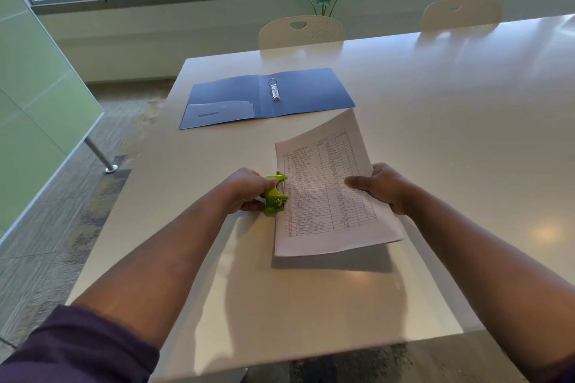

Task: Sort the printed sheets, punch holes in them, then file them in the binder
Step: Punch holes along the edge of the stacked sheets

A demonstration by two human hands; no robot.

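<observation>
Punching step: left hand (245, 188) grasps the green punch (275, 194); right hand (384, 186) pinches the sheets (329, 196). Advise squaring the left edges fully into the slot before squeezing.

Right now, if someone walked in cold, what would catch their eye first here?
Probably the bright green hole punch, gripped by the left hand at the left edge of the printed sheets, which the right hand holds by their right edge above the white table. Next, the blue binder lying open further back, its metal rings showing.
</observation>
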